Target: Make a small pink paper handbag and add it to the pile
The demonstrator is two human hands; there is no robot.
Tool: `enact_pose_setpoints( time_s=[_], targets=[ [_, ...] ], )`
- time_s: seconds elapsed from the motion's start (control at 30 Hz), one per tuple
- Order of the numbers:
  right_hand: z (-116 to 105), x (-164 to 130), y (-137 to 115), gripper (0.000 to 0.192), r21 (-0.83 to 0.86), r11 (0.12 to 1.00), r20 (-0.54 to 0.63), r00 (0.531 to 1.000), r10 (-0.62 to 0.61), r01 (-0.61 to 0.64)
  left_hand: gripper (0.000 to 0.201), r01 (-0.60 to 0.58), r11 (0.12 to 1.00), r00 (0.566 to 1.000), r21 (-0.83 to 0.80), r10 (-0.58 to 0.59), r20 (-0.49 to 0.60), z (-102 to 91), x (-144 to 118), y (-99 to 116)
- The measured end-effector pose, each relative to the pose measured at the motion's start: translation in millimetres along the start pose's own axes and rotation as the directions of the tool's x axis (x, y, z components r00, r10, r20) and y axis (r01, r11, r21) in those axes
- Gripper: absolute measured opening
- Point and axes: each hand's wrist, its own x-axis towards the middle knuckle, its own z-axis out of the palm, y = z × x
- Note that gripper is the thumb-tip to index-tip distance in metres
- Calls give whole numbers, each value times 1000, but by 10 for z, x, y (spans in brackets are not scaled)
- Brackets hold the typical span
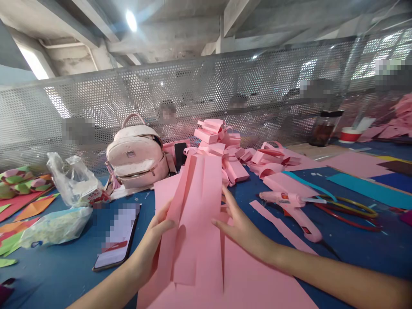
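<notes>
Between my hands stands a long sheet of pink paper (209, 193), creased lengthwise into several panels, its left panel folded up. My left hand (156, 234) grips the left edge, thumb in front and fingers mostly hidden behind. At the right edge, my right hand (240, 227) has its thumb against the front, the other fingers partly behind the paper. Beneath it, more flat pink paper (257, 283) lies on the blue table (64, 281). A pile of folded pink paper pieces (236, 169) sits just beyond.
A pink glue gun (298, 210) and a pink paper strip (280, 227) lie right, near coiled tubing (347, 214). To the left are a phone (119, 236), a plastic packet (58, 227) and a backpack (135, 154). A perforated metal screen (193, 81) stands behind.
</notes>
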Motion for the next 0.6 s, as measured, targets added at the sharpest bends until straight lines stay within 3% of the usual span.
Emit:
enact_pose_setpoints(
  time_s=[0.1, 0.2, 0.3, 0.4, 0.5, 0.6],
  targets=[
    [-47, 25, 65, 97, -162, 986, -55, 997, -45, 36, 73, -30, 999, 999, -34, 30, 15, 8, -19, -10],
    [-66, 17, 50, 94, -217, 976, -20, 1000, -12, 7, 61, 18, 998, 1000, -59, -17, 15, 26, -44, -24],
    [-33, -20, -31, 98, -69, 994, 61, 995, 85, -80, 45, 48, 996, 997, -69, -43, 68, 53, -69, -39],
    [19, -66, -125, 105, 133, 975, 152, 976, 157, -178, 34, 30, 996, 976, -80, -12, 216, 85, -89, -60],
    [45, -93, -179, 112, 174, 960, 168, 967, 190, -219, 35, -11, 996, 925, -85, 42, 377, 106, -103, -80],
    [36, -98, -185, 112, 168, 961, 141, 970, 198, -221, 35, -32, 997, 898, -73, 61, 435, 100, -107, -90]
  ],
)
